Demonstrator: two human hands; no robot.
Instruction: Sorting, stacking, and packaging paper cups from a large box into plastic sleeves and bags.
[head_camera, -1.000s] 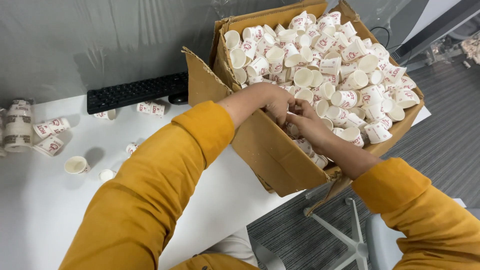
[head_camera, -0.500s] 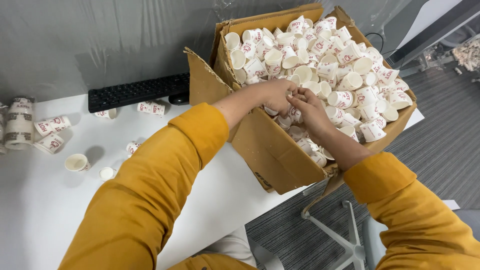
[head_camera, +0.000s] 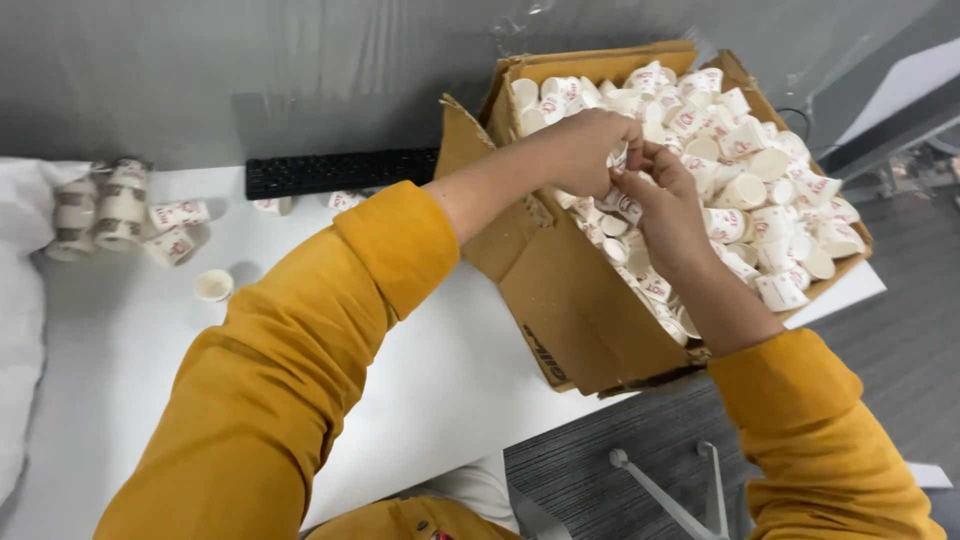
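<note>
Together, left hand (head_camera: 585, 150) and right hand (head_camera: 665, 200) pinching a small paper cup (head_camera: 620, 160) above the full cardboard box (head_camera: 590, 320).

Both arms in mustard-yellow long sleeves, soft knit-like fabric, cuffs pushed up to mid-forearm. Left hand (head_camera: 585, 150) and right hand (head_camera: 668, 205) bare: no gloves, rings or watch visible.
</note>
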